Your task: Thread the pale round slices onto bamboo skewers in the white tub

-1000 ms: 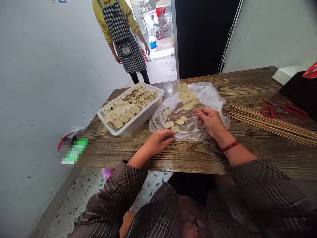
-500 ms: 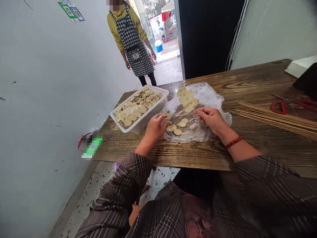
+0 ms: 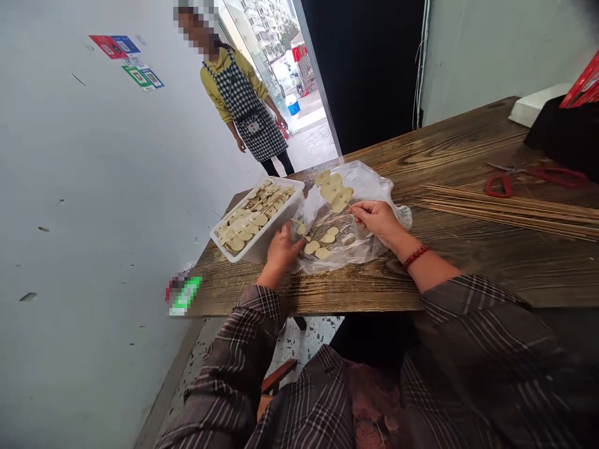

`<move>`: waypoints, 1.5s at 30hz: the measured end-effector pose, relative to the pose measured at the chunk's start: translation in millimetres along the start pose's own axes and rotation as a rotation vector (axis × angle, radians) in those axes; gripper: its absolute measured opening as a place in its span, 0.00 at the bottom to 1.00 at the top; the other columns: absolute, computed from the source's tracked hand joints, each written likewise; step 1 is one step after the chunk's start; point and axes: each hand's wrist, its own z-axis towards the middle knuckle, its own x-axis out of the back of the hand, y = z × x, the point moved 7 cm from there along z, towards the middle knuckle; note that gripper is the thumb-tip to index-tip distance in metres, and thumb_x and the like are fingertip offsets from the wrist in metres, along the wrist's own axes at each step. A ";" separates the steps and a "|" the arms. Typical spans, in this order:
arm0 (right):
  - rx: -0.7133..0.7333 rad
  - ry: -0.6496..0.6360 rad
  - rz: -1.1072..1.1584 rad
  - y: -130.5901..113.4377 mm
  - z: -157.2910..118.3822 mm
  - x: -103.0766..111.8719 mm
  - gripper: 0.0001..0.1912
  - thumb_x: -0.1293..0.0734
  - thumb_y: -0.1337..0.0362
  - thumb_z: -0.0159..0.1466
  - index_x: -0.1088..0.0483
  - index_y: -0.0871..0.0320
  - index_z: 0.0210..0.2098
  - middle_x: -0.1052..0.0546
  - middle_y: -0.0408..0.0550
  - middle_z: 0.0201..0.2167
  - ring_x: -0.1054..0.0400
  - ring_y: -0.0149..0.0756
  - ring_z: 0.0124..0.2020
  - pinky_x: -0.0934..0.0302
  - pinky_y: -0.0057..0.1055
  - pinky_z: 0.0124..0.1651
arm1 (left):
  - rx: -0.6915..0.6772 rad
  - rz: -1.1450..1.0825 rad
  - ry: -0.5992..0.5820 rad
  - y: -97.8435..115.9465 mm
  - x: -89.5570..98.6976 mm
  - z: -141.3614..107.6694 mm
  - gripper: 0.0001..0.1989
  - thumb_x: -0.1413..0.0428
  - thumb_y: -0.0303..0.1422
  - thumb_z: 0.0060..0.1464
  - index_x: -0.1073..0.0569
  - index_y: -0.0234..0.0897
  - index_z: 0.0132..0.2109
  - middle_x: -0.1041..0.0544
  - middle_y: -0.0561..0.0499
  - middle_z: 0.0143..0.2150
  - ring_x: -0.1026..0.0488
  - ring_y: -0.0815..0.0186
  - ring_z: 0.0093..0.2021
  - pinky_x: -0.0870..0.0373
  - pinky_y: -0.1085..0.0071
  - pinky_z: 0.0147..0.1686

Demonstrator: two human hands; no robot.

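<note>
A skewer with several pale round slices (image 3: 335, 191) is pinched at its lower end in my right hand (image 3: 374, 218), raised over a clear plastic bag (image 3: 369, 181). Loose slices (image 3: 322, 253) lie on the bag, between my two hands. My left hand (image 3: 282, 251) rests at the bag's left edge, beside the white tub, its thumb and fingers apart with nothing seen between them. The white tub (image 3: 260, 244) to the left is filled with skewered slices (image 3: 244, 229).
Thin bare skewers (image 3: 505, 211) lie on the wooden table (image 3: 449, 274) at the right, near red-handled scissors (image 3: 498, 186). A black holder (image 3: 556, 134) and a white box (image 3: 536, 106) stand at the back right. A person in a checked apron (image 3: 246, 112) stands beyond the table.
The view has shifted to the right. My left hand has drawn back a little from the loose slices toward the tub. My right hand still holds the skewer up.
</note>
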 end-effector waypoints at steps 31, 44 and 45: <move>0.011 0.114 0.183 -27.5 -0.9 16.5 0.10 0.29 0.59 0.56 0.24 0.60 0.29 0.32 0.40 0.17 0.43 0.25 0.19 0.49 0.23 0.20 | -0.334 0.162 0.150 96.9 45.7 13.9 0.21 0.52 0.23 0.57 0.32 0.36 0.57 0.33 0.38 0.51 0.31 0.56 0.48 0.31 0.59 0.48; -0.002 0.095 0.129 -23.8 -0.3 15.7 0.11 0.29 0.57 0.56 0.23 0.59 0.28 0.31 0.40 0.18 0.42 0.25 0.19 0.48 0.24 0.21 | -0.491 -0.103 0.041 98.9 34.2 26.1 0.20 0.52 0.22 0.55 0.18 0.43 0.44 0.32 0.45 0.39 0.31 0.60 0.42 0.32 0.64 0.46; 0.002 0.094 0.133 -23.6 -0.3 15.6 0.11 0.29 0.57 0.56 0.23 0.59 0.28 0.30 0.40 0.18 0.42 0.25 0.19 0.48 0.24 0.21 | -0.510 -0.107 0.036 98.9 33.1 25.8 0.20 0.52 0.22 0.55 0.17 0.43 0.42 0.32 0.45 0.39 0.31 0.60 0.43 0.32 0.65 0.45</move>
